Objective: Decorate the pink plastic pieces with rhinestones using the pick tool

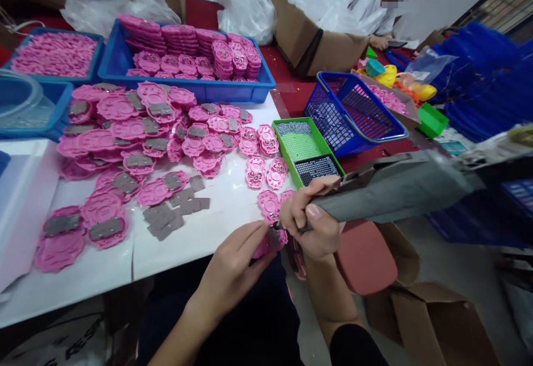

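Note:
My left hand (235,266) pinches a pink plastic piece (272,242) with a grey metal plate on it, at the near edge of the white table (200,232). My right hand (314,221) is closed round the tip of a grey powered screwdriver (395,185), whose bit points down onto that piece. More pink pieces (266,171) lie just beyond my hands. A big heap of pink pieces with grey plates (129,138) covers the table's left half. Loose grey plates (175,210) lie in front of the heap.
A green tray of small screws (306,149) sits right of the pieces. Behind stand a blue basket (353,110), blue bins of stacked pink parts (187,55), plastic bags and cardboard boxes. Another person (387,5) sits at the far right. A pink stool (364,255) stands below.

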Action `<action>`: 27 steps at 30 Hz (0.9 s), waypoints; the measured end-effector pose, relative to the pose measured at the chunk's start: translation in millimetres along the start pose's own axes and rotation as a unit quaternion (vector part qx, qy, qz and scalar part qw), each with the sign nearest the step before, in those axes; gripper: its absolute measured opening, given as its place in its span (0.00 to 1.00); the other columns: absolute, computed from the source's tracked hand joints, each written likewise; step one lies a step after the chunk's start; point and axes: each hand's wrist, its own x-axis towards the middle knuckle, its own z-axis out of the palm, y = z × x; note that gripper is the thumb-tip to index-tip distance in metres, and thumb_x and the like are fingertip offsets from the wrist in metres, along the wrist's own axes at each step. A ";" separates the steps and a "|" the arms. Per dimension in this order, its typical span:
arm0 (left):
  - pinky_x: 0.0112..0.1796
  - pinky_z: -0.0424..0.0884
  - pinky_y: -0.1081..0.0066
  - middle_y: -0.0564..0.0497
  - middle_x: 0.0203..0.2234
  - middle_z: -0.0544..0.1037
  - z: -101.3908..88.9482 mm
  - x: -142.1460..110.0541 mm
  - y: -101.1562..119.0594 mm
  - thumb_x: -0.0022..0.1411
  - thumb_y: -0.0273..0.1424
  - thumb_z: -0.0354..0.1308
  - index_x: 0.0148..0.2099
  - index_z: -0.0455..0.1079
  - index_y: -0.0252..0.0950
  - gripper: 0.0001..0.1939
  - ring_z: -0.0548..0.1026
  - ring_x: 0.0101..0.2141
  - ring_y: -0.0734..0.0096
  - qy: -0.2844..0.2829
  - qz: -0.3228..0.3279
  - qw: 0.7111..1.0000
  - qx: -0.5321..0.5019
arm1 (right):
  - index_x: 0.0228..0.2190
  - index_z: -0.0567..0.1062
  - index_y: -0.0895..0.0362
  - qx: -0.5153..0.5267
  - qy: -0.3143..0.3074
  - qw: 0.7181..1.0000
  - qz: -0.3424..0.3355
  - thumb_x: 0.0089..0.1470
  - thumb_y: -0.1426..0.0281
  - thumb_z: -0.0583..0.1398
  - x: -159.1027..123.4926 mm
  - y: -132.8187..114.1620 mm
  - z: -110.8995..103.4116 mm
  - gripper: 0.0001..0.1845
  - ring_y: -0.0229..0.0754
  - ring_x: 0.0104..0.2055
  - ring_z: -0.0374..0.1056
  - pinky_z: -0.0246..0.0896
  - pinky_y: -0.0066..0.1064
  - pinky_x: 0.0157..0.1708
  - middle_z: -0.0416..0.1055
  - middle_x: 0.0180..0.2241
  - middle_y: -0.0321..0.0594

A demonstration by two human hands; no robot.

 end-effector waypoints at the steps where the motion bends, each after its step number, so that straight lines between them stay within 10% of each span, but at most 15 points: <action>1: 0.55 0.79 0.60 0.40 0.55 0.78 -1.6 -1.0 1.8 0.70 0.29 0.63 0.67 0.64 0.37 0.26 0.79 0.54 0.58 -0.003 0.002 1.000 0.010 | 0.36 0.66 0.49 0.006 -0.004 1.000 -0.004 0.56 0.67 0.61 0.2 -3.7 -1.3 0.08 0.30 0.11 0.52 0.52 0.22 0.13 0.58 0.16 0.20; 13: 0.58 0.76 0.60 0.42 0.55 0.78 -19.8 -23.9 -12.9 0.64 0.21 0.67 0.64 0.69 0.36 0.28 0.79 0.53 0.59 0.067 -0.017 0.991 0.113 | 0.33 0.70 0.51 -0.122 0.296 0.934 -0.161 0.48 0.70 0.61 58.0 -16.8 -57.6 0.07 0.32 0.10 0.52 0.47 0.26 0.11 0.57 0.14 0.22; 27: 0.57 0.74 0.55 0.40 0.54 0.78 -12.7 -19.8 -22.6 0.63 0.22 0.69 0.67 0.68 0.34 0.32 0.79 0.51 0.56 0.063 0.011 0.983 0.171 | 0.33 0.70 0.54 -0.116 0.269 0.948 -0.124 0.48 0.70 0.60 62.1 6.8 -74.8 0.07 0.31 0.09 0.53 0.48 0.25 0.10 0.58 0.13 0.21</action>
